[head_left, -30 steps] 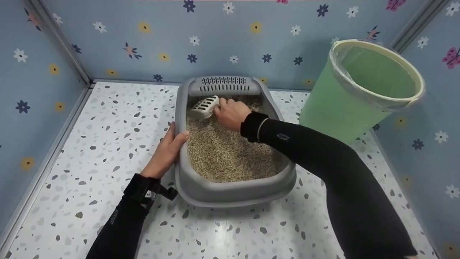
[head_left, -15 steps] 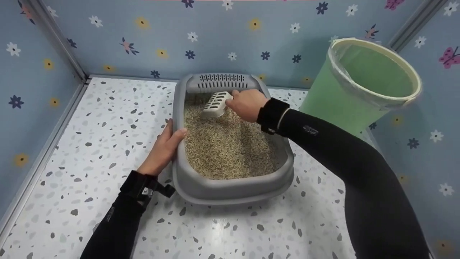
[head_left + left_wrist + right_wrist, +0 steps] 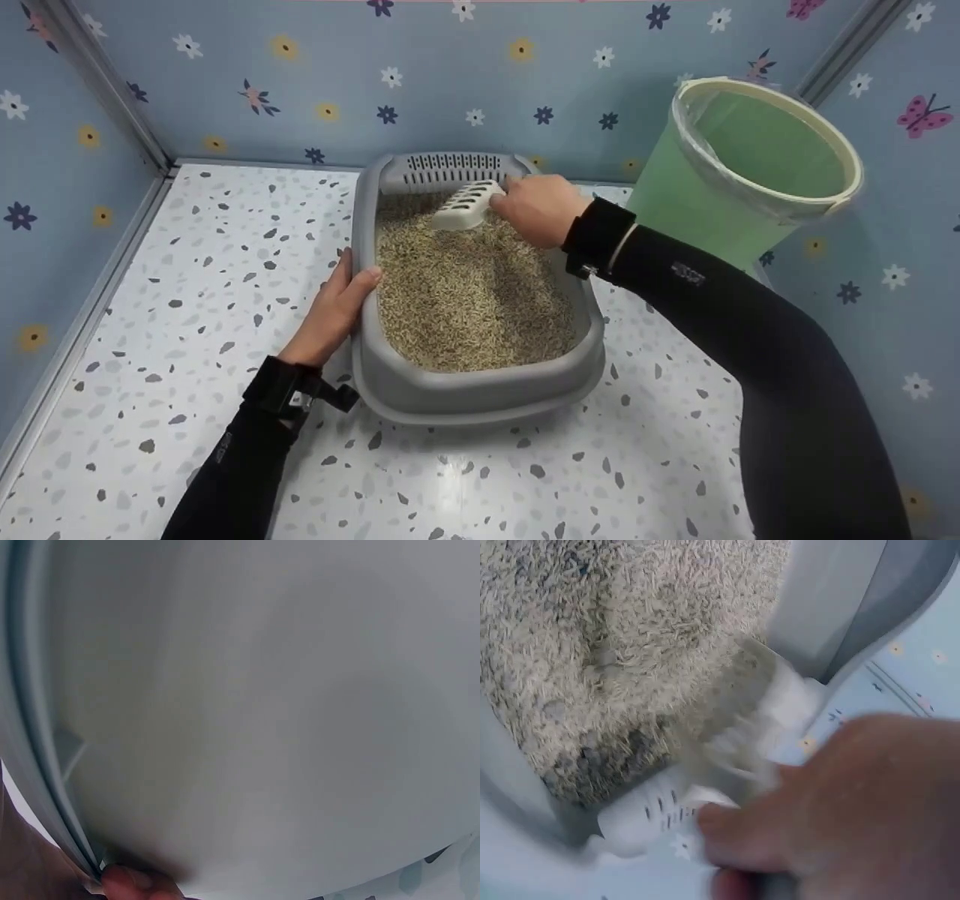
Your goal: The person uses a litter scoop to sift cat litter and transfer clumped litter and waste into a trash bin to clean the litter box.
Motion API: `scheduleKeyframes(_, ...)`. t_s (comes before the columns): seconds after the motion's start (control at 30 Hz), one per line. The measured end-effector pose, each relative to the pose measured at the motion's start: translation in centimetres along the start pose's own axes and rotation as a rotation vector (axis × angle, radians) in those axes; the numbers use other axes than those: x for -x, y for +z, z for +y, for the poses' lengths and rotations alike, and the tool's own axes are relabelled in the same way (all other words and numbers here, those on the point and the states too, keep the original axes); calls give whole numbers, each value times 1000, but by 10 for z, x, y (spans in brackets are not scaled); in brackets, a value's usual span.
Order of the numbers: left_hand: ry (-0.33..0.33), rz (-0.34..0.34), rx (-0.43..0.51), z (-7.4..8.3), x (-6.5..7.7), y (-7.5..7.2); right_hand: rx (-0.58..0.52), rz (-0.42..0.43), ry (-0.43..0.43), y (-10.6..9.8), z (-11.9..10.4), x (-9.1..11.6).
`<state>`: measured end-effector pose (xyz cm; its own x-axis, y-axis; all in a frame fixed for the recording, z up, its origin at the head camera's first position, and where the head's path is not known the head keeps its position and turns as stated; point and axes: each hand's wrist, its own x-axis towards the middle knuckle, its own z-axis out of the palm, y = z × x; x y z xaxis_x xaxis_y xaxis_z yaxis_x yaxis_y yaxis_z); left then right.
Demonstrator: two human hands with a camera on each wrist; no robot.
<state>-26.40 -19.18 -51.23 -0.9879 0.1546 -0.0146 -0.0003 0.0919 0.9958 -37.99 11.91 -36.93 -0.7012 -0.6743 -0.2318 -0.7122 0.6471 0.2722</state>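
A grey litter box (image 3: 480, 401) holds a layer of tan pellet litter (image 3: 450, 307). At its left side, my left hand (image 3: 326, 311) grips the rim, thumb over the top; its curled fingers (image 3: 135, 881) show under the rim in the left wrist view. My right hand (image 3: 541, 210) holds a pale slotted litter scoop (image 3: 466, 206) by its handle, which the hand mostly hides. The scoop is near the back of the box, its slotted face towards the head camera. In the right wrist view the scoop (image 3: 739, 697) is blurred over the litter.
A green bin (image 3: 690, 195) with a clear liner stands at the right, near the back wall. Flower-patterned walls (image 3: 435, 82) rise behind and at both sides. The floor (image 3: 210, 292) is white and speckled. The litter box's vented back edge is close to the wall.
My right hand has carried the scoop to the right along the back of the litter box. My left hand keeps its grip on the rim. The head view has shifted slightly.
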Motion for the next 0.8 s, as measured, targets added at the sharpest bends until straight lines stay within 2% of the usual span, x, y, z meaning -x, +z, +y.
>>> scheduleKeyframes(0.07,-6,5,-11,1,-1,-1,-6,36,-29,5,-5,-11)
scheduleKeyframes(0.2,-35,19,-32,2,1,-1,90,63,-70,19,-21,-37)
scheduleKeyframes(0.33,-45,22,-21,2,2,1,183,48,-59,30,-36,-61)
scheduleKeyframes(0.43,-44,22,-5,2,2,3,219,12,-51,31,-41,-73)
scheduleKeyframes(0.6,-42,21,0,3,3,2,197,-17,-12,18,-37,-74)
scheduleKeyframes(0.8,-48,19,-19,4,2,-1,126,-20,14,7,-26,-54)
